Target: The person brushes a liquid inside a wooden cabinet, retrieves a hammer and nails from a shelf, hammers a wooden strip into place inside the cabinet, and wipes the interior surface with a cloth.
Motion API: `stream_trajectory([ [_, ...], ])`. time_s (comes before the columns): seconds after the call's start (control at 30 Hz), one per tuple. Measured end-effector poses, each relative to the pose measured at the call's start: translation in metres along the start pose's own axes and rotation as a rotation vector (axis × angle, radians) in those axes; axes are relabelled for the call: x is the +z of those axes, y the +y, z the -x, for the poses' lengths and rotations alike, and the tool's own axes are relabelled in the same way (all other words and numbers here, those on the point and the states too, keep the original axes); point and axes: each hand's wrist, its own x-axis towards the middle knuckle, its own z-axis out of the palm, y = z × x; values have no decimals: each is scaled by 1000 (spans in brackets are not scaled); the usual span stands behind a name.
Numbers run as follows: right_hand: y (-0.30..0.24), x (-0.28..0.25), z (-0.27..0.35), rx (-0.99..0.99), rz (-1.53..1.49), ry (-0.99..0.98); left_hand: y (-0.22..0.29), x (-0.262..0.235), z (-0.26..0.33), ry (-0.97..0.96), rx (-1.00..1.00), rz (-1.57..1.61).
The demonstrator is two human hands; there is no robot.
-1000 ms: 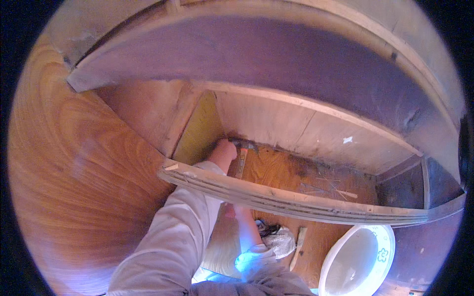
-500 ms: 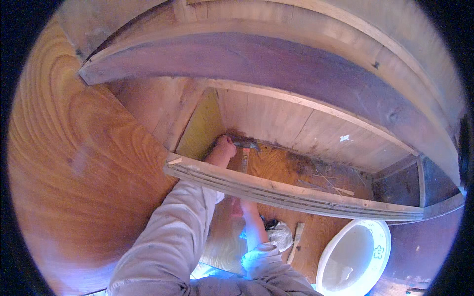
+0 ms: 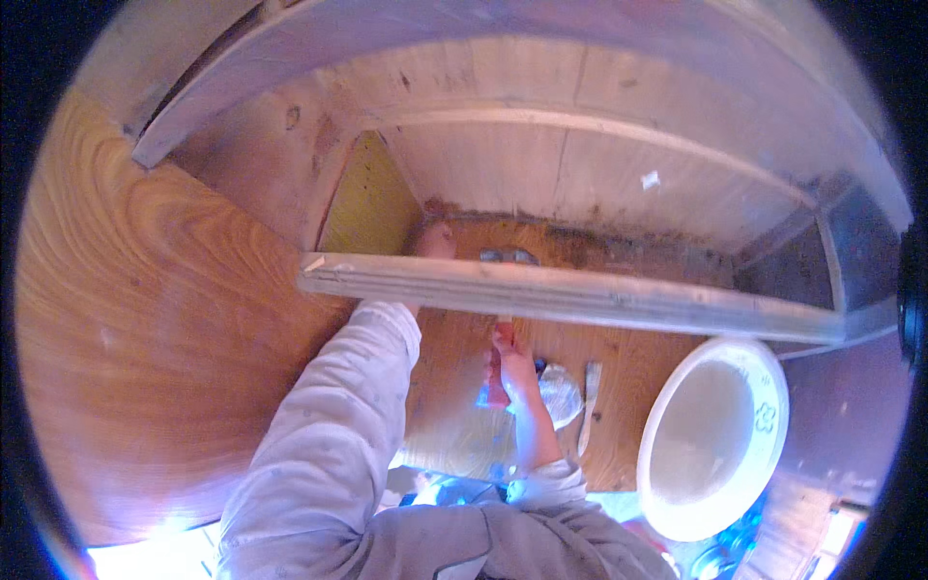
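Our right hand (image 3: 512, 362) closes around a red-handled hammer (image 3: 498, 382) just below the wooden rail (image 3: 580, 295); its head (image 3: 509, 256) shows above that rail. Our left hand (image 3: 432, 240) reaches over the rail; its grip we cannot tell. Right of the hammer sits a white basin (image 3: 715, 435), apparently empty.

The wooden rail (image 3: 580, 295) hides the left hand's (image 3: 433, 240) wrist and the shaft of the hammer (image 3: 498, 387) gripped by the right hand (image 3: 514, 365), while the small grey thing (image 3: 510, 256) beyond it is too blurred to identify.
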Motion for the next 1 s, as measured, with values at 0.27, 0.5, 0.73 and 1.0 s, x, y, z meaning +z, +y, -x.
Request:
stream_trajectory([
  [0.27,24,23,23,18,-84,-118,-1,-103,-45,-634,523,-144],
  [0.5,43,15,21,-10,-130,-134,3,-113,-71,-717,601,-333],
  [0.73,43,6,28,0,-152,-142,-32,-105,-70,-610,573,-525],
  [1.0,44,5,20,-45,-223,-170,-43,-85,-77,-514,606,-631],
])
